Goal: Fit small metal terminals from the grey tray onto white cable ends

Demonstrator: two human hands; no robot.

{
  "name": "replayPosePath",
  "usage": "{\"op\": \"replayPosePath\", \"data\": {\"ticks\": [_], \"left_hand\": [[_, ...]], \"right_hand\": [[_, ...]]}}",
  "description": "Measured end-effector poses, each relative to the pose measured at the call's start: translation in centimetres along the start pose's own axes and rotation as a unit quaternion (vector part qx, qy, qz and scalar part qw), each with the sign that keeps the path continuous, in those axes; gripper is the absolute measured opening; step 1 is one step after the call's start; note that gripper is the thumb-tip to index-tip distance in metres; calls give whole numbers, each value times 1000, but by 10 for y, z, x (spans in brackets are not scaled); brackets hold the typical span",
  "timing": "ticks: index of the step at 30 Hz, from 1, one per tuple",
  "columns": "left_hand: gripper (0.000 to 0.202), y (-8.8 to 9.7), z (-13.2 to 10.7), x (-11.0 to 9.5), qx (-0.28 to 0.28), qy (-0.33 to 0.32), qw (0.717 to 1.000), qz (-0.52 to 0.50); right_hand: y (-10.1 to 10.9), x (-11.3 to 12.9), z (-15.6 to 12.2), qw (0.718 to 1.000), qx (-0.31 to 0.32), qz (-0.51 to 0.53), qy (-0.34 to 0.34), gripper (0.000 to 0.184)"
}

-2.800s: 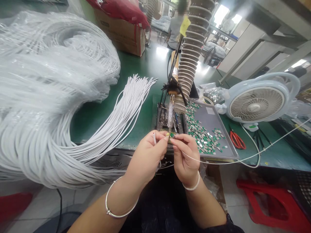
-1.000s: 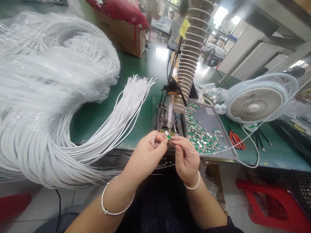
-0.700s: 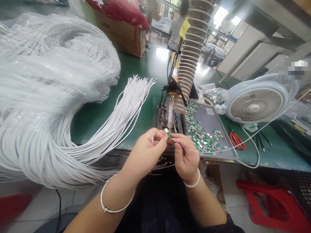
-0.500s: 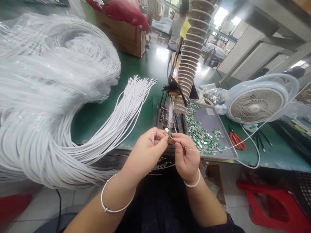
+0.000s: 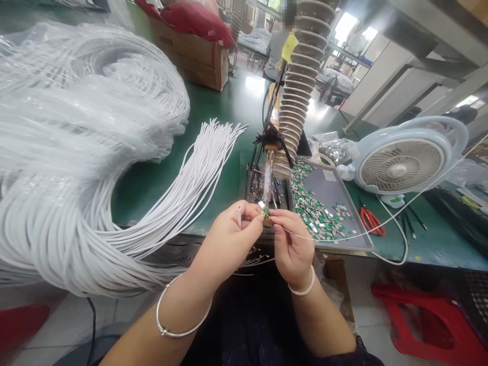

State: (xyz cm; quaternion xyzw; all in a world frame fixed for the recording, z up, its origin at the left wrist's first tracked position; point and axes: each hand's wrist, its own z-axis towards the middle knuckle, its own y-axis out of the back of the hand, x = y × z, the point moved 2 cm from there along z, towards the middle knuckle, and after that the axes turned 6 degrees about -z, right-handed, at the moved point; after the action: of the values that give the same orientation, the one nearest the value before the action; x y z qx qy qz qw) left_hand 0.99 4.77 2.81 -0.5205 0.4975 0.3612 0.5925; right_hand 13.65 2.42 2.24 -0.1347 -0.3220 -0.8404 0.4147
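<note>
Two hands (image 5: 229, 239) (image 5: 293, 249), one fan (image 5: 400, 165), one tray (image 5: 330, 190)

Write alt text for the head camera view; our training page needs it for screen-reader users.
The left hand and right hand pinch a small green component at their fingertips, with a thin white wire running off to the right. Beyond them sits a metal tray of similar components, and a huge bundle of white cables lies to the left.

A green circuit board (image 5: 266, 217) pinched between the hands (image 5: 292, 249) trails thin white wire (image 5: 328, 238).
</note>
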Motion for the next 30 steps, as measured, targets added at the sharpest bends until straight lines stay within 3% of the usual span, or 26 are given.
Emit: {"op": "replayPosePath", "data": {"ticks": [12, 18, 22, 26, 30], "left_hand": [[16, 4, -6, 17, 14, 15, 1000, 12], [19, 6, -26, 25, 77, 7, 985, 155], [20, 6, -33, 27, 114, -8, 971, 211], [21, 7, -35, 27, 115, -17, 958, 261], [18, 10, -39, 25, 95, -28, 949, 301]], "right_hand": [[1, 2, -13, 999, 41, 21, -19, 25], [9, 5, -24, 998, 56, 2, -27, 24], [20, 1, -27, 997, 42, -30, -59, 26], [39, -12, -21, 990, 25, -98, -102, 25], [62, -38, -8, 960, 66, -231, -147, 18]]}}
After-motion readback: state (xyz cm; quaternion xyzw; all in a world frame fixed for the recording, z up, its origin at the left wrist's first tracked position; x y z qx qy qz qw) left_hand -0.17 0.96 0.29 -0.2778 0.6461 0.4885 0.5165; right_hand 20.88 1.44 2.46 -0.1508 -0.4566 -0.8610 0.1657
